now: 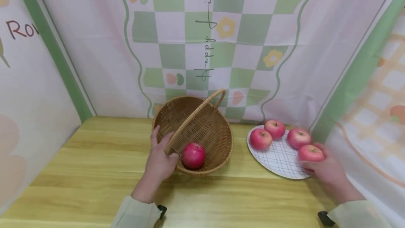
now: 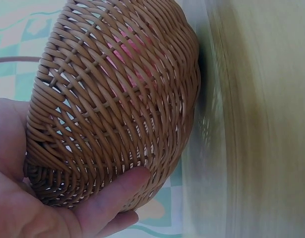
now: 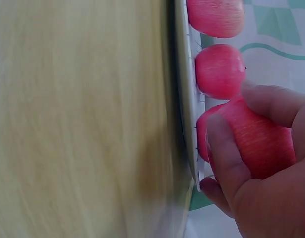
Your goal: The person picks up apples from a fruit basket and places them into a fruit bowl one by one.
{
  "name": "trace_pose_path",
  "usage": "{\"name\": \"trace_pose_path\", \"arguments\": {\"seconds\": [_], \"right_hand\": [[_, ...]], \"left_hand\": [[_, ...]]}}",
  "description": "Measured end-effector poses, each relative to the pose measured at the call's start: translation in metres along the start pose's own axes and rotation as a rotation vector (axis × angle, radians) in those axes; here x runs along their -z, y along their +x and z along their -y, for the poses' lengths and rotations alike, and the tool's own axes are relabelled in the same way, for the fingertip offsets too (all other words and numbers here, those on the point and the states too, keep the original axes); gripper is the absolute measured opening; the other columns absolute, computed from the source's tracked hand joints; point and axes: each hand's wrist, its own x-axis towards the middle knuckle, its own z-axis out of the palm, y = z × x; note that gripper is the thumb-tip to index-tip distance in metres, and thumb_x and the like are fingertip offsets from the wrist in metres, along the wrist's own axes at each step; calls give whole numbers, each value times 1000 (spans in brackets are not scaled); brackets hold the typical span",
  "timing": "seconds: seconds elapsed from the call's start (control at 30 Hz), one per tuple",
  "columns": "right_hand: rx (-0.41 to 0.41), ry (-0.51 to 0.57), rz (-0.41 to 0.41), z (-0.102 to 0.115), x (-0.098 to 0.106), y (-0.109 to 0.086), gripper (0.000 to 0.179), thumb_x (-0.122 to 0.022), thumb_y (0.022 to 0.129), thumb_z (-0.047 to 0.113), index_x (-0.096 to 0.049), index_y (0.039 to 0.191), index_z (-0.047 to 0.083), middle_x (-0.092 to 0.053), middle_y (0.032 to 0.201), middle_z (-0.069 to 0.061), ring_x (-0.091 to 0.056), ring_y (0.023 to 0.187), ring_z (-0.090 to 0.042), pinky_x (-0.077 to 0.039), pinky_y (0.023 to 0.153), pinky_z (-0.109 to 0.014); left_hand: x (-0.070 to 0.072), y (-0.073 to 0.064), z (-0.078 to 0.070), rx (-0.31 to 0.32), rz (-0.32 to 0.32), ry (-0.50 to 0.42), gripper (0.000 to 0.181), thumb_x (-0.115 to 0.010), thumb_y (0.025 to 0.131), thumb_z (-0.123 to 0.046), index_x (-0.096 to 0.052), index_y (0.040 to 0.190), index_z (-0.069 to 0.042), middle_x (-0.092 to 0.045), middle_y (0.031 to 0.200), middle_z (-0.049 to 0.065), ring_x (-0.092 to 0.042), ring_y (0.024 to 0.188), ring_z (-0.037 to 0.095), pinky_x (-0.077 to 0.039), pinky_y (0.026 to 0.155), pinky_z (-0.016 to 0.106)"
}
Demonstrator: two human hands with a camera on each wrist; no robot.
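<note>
My left hand (image 1: 160, 162) grips the near-left rim of a brown wicker basket (image 1: 218, 129), by the foot of its arched handle (image 1: 196, 111). In the left wrist view, fingers (image 2: 115, 196) lie along the woven outside wall. One dark red apple (image 1: 193, 156) sits inside the basket, toward the near side. On the right, my right hand (image 1: 330, 171) holds a pink-red apple (image 1: 310, 153) at the right edge of a checked plate (image 1: 278, 163). The right wrist view shows thumb and fingers curled round that apple (image 3: 259, 141).
Three more apples lie on the plate: one at the left (image 1: 261, 139), one at the back (image 1: 275, 129) and one next to the held apple (image 1: 299, 138). Basket and plate stand apart on a wooden table (image 1: 95, 171). A checked cloth backdrop (image 1: 202, 45) rises behind.
</note>
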Motion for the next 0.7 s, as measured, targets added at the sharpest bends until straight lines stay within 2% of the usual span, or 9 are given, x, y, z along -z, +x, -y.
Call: {"name": "trace_pose_path", "arguments": {"seconds": [0.1,0.23,0.37,0.47,0.6,0.7], "right_hand": [[-3,-65,-1,0,-3,2,91,-80,82,13,-25,154,-1,-48,133,-25,-49,100,-14,-46,72,-17],[-5,-93,28,2,-5,3,92,-78,85,14,-21,156,-1,-45,137,-30,-47,106,-28,-45,72,-19],[-6,-106,66,5,-4,3,91,-74,88,16,-17,156,-3,-40,141,-33,-43,113,-35,-42,74,-18],[-24,-65,85,8,-5,3,91,-72,90,16,-14,156,-3,-39,142,-32,-47,111,-31,-46,74,-20],[-56,-5,90,11,-5,2,91,-72,91,18,-12,156,-6,-41,139,-30,-53,98,-12,-52,73,-25],[-81,-24,81,12,-2,-1,95,-74,90,21,-11,154,-9,-42,136,-32,-54,91,-6,-53,70,-27]], "left_hand": [[0,0,0,-4,-2,-1,74,-64,79,5,-47,149,-15,4,165,2,-43,49,14,-44,47,29],[0,0,0,-4,0,-6,75,-64,79,6,-47,149,-13,3,165,3,-42,48,14,-44,47,28],[-1,0,0,0,3,-11,75,-64,79,5,-47,149,-14,4,165,2,-42,49,14,-44,48,28],[-1,1,0,-1,6,-9,75,-64,79,5,-47,149,-16,5,165,1,-42,49,13,-44,47,28],[0,1,0,-3,15,-7,73,-64,81,5,-47,149,-17,6,165,0,-40,47,13,-43,47,28],[0,0,0,-2,18,-11,73,-64,81,5,-47,149,-17,6,165,0,-40,47,13,-43,47,28]]}}
